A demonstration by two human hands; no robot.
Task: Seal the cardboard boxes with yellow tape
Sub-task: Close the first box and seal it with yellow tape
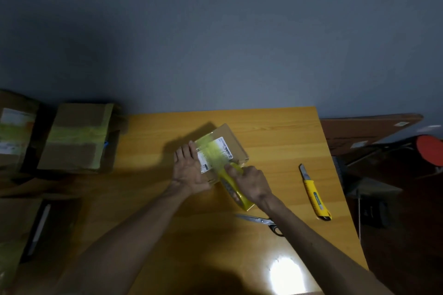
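A small cardboard box [233, 137] with a white label lies on the wooden table [275, 132]. A strip of yellow tape [213, 153] runs across its top over the label. My left hand [189, 170] lies flat on the box's near left part, fingers together. My right hand [251, 183] grips the yellow tape roll [236, 188], which stands at the box's near edge with the strip still joined to it.
A yellow utility knife [314, 193] lies to the right on the table, blade extended. Scissors [261, 221] lie near my right forearm. Several taped cardboard boxes [76, 136] stand stacked at the left. Dark furniture and a red object [429, 151] are at the right.
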